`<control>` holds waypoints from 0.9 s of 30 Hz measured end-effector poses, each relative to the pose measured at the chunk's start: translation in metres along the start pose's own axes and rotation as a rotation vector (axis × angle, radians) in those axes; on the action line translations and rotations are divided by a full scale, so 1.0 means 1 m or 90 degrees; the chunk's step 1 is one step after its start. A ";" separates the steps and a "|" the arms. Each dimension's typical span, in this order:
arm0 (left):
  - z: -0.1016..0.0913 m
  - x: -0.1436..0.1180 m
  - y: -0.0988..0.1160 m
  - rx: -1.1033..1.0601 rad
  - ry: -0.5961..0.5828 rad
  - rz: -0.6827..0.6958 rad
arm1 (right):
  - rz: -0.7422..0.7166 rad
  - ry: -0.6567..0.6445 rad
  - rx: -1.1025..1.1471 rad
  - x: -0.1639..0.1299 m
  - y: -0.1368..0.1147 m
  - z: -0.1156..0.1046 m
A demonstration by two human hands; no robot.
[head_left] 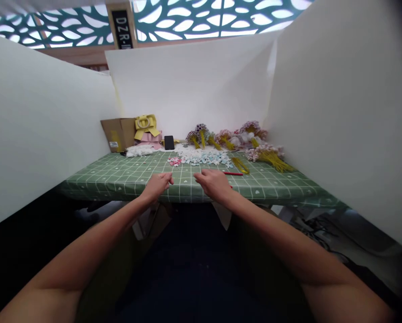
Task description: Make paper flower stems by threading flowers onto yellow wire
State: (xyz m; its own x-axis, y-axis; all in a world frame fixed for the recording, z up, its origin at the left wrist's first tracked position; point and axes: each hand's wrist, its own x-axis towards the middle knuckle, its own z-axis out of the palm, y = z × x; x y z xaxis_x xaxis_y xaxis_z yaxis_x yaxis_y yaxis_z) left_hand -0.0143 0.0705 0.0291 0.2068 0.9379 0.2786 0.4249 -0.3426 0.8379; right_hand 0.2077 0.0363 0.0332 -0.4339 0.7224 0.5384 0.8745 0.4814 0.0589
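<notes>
1. Left hand (158, 185) sits over the near edge of the green checked tablecloth (120, 175), fingers curled in, thumb and forefinger tips pinched together. Whether anything is between them can't be told; too small to resolve.
2. Right hand (214, 181) is just beside it, palm down, fingers loosely bent, fingertips pointing toward the left hand. Grasp state can't be told either.
3. The two hands are near each other but not touching, with a small gap between the fingertips.
4. Red stick (233, 173) lies flat on the cloth just beyond the right hand and slightly to its right. Contact with the hand is not visible.
5. Pile of small paper pieces (203, 157), white, pale blue and pink, is spread mid-table beyond both hands, apart from them.
6. Yellow-stemmed flower bundles (270, 157) lie on the right part of the table; more of them (201, 133) stand against the back wall.
7. Loose yellow stems (239, 164) rest between the paper pile and the right-hand bundles.
8. Back left: cardboard box (118, 133), a yellow bow (146, 125) on pink paper beside it, then a small black object (169, 142).
9. White fluffy material (138, 150) lies in front of the box.
10. White boards (194, 85) enclose the table on three sides.
</notes>
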 end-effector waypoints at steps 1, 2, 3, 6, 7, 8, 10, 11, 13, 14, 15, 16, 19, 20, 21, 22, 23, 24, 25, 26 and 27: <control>0.002 0.002 -0.004 -0.041 -0.016 -0.028 | -0.034 0.016 -0.053 -0.001 0.000 0.001; 0.002 0.003 -0.006 -0.069 -0.029 -0.039 | -0.056 0.024 -0.076 -0.001 0.000 0.000; 0.001 0.002 -0.004 -0.082 -0.036 -0.033 | -0.060 0.028 -0.070 -0.002 0.000 -0.002; -0.010 -0.007 0.013 -0.035 -0.001 0.086 | -0.002 0.021 0.134 -0.001 0.002 -0.012; -0.016 -0.011 0.022 0.005 0.027 0.163 | 0.025 0.007 0.257 0.000 0.004 -0.017; -0.022 -0.015 0.030 0.053 0.059 0.252 | 0.047 -0.023 0.394 0.001 0.006 -0.023; -0.032 -0.022 0.045 0.140 0.096 0.418 | 0.055 -0.146 0.649 0.002 0.011 -0.033; -0.035 -0.024 0.049 0.165 0.105 0.463 | 0.046 -0.223 0.737 0.002 0.014 -0.036; -0.035 -0.024 0.049 0.175 0.119 0.460 | 0.035 -0.321 0.793 0.003 0.016 -0.035; -0.032 -0.022 0.044 0.166 0.117 0.413 | 0.047 -0.319 0.753 0.003 0.015 -0.032; -0.027 -0.018 0.038 0.145 0.115 0.343 | 0.073 -0.279 0.668 0.003 0.013 -0.027; -0.021 -0.014 0.029 0.124 0.084 0.264 | 0.103 -0.213 0.550 0.003 0.010 -0.020; -0.004 -0.003 0.004 -0.004 0.010 0.033 | 0.082 -0.041 0.136 0.001 0.001 -0.004; 0.000 -0.001 -0.002 -0.048 0.000 -0.011 | 0.045 -0.011 0.037 0.001 -0.001 -0.002; 0.002 0.000 -0.006 -0.090 -0.007 -0.039 | 0.008 0.006 -0.030 0.000 -0.002 0.000; 0.004 0.001 -0.008 -0.123 -0.015 -0.051 | -0.019 0.009 -0.065 -0.001 -0.003 0.000; 0.004 0.000 -0.007 -0.148 -0.022 -0.053 | -0.028 0.009 -0.070 -0.001 -0.003 -0.001; 0.003 -0.001 -0.005 -0.164 -0.025 -0.046 | -0.019 0.011 -0.045 -0.001 -0.002 -0.003; 0.002 -0.003 -0.001 -0.173 -0.021 -0.030 | 0.000 0.014 0.010 -0.001 -0.002 -0.006; 0.000 -0.005 0.004 -0.174 -0.011 -0.005 | 0.023 0.018 0.095 0.000 -0.001 -0.009; -0.003 -0.007 0.010 -0.171 0.007 0.031 | 0.047 0.015 0.206 0.000 0.001 -0.013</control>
State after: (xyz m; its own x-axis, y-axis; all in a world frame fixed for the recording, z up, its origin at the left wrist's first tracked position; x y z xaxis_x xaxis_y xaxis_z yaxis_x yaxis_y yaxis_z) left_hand -0.0137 0.0602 0.0369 0.2116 0.9216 0.3253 0.1650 -0.3618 0.9176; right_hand 0.2109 0.0303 0.0446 -0.3630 0.7517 0.5507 0.7881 0.5630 -0.2489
